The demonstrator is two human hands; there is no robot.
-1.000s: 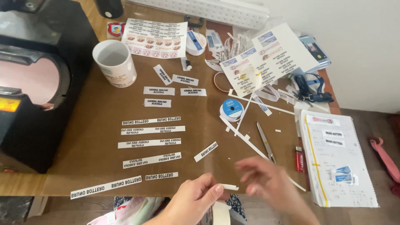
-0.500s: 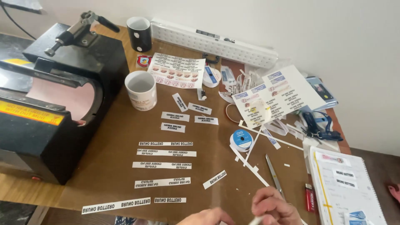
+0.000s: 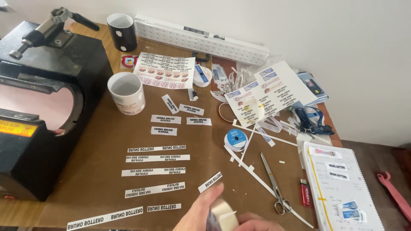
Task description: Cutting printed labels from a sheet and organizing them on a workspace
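A brown tabletop (image 3: 85, 141) stood against a pale wall, with a black mug press (image 3: 38, 107) at its left edge and a white mug (image 3: 126, 93) beside it. Rows of printed paper strips (image 3: 156, 170) lay across the middle, their long axes running left to right. At the near edge, the left hand (image 3: 201, 211) and the right hand (image 3: 257, 223) met around a roll of pale tape (image 3: 224, 214); the left fingers (image 3: 214, 193) curled over its rim, while the right fingers seemed to pinch its loose end, though the frame cut them off. The nearest short strip (image 3: 210, 182) lay just beyond the left fingers, tilted up toward the right. Scissors (image 3: 274, 184) rested farther right, blades pointing away.
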